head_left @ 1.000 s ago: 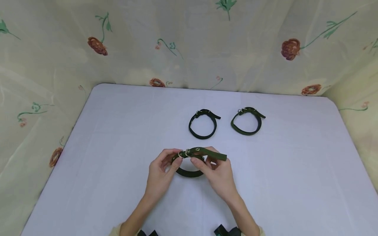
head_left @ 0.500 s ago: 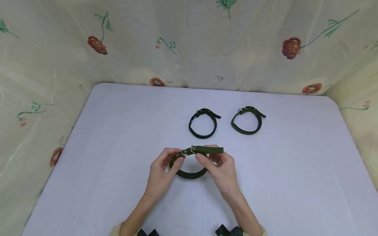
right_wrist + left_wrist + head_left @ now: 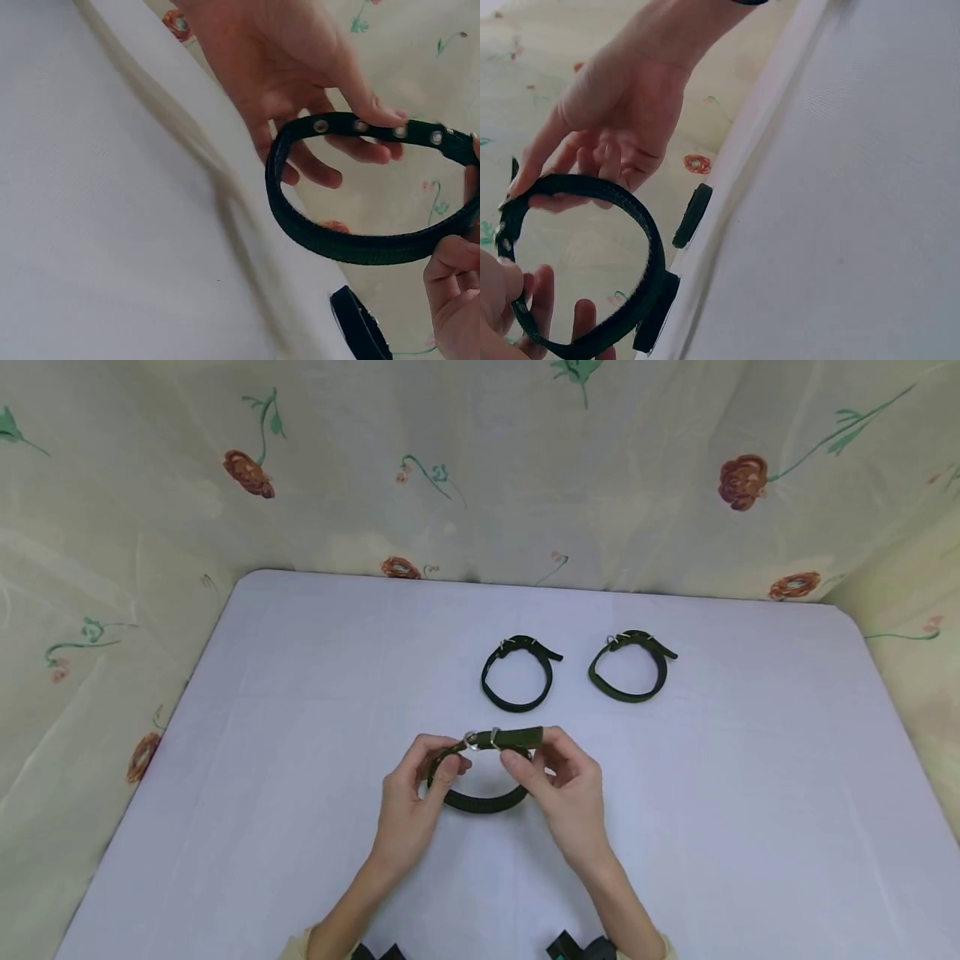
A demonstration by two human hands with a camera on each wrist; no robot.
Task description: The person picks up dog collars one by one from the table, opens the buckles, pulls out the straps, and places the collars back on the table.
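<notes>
Both hands hold one dark green collar, a webbing strap closed into a loop [image 3: 483,806], above the white table in the head view. My left hand [image 3: 408,797] pinches its left side between thumb and fingers. On the right side, my right hand [image 3: 567,797] grips the band, thumb inside the loop and index finger at the strap's free end [image 3: 528,737]. A metal buckle [image 3: 495,738] and a ring [image 3: 472,741] sit on top, between the hands. In the right wrist view, several metal eyelets [image 3: 361,126] line the band; the left wrist view shows the loop [image 3: 656,244] stretched round.
Two more buckled collars lie on the white table [image 3: 300,735] beyond the hands: a near-black collar [image 3: 491,693] in the middle and a green collar [image 3: 622,697] to its right. A pale flowered curtain [image 3: 480,485] hangs behind and beside the table.
The buckle has shifted right, away from my left fingers. The strap's free end has drawn left and now reaches my right index finger. My right hand has moved slightly right; the other collars stay put.
</notes>
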